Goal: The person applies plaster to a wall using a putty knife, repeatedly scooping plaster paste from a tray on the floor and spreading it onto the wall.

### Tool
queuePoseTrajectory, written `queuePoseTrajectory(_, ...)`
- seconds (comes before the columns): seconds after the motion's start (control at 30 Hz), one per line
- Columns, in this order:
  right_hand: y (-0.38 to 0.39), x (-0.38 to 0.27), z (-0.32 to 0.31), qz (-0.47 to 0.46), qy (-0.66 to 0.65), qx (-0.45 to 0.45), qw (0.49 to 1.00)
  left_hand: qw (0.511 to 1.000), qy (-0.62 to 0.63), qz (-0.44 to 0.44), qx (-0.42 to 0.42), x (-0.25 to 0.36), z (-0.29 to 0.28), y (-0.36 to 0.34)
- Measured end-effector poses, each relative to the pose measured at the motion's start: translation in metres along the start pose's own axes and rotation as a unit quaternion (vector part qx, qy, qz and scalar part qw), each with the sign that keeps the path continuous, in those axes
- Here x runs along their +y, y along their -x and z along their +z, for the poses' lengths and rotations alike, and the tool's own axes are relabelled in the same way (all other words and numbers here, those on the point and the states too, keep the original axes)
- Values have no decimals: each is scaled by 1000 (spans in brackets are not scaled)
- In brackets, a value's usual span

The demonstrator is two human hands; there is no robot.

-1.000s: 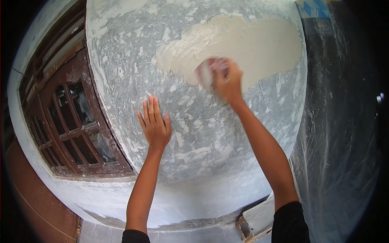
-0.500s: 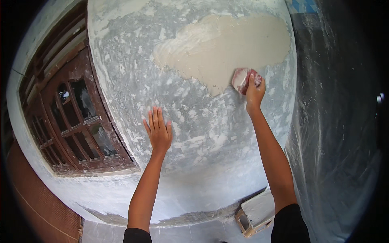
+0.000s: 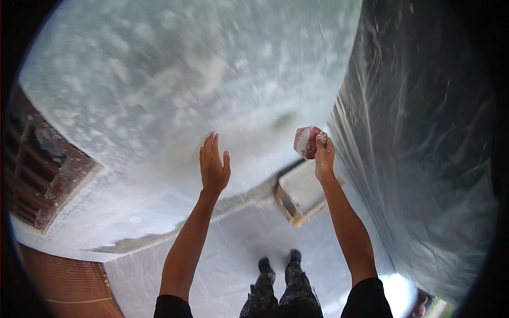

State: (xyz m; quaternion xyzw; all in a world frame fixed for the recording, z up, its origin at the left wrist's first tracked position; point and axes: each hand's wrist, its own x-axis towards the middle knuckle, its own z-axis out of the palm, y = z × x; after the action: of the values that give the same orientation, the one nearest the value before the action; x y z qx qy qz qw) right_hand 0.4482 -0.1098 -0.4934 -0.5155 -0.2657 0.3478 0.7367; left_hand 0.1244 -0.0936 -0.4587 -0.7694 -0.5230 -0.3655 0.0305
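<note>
My left hand (image 3: pixel 214 168) is open, fingers extended, in front of the blurred, patchy grey-white wall (image 3: pixel 159 63); I cannot tell whether it touches it. My right hand (image 3: pixel 325 159) grips a small red scraper (image 3: pixel 304 139) smeared with white filler, held just above a pale rectangular tray (image 3: pixel 296 219) with stained edges, which stands low by the wall's foot. The beige filler patch cannot be made out in this view.
Clear plastic sheeting (image 3: pixel 419 132) hangs along the right. A brown wooden window (image 3: pixel 37 175) is at the left, above a rust-brown panel (image 3: pixel 63 281). My legs and dark shoes (image 3: pixel 294 257) stand on the grey floor (image 3: pixel 228 244).
The view has tipped down, showing my feet and more of the tray. My right hand has carried the scraper away from the filler patch, lower in the picture. My left hand stays open.
</note>
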Motion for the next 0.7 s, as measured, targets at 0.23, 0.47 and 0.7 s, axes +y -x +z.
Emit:
queuePoseTrajectory(0.23,32,122,-162,36,279,43,959,961,164,-152,-164,11,159,146)
queuePoseTrajectory(0.47,46,226,-241,8,439,-25,898,909,252,-242,-226,59,282,274)
queuePoseTrajectory(0.7,51,301,-224,-65,451,-148,878,877,296,-289,-244,74,359,326)
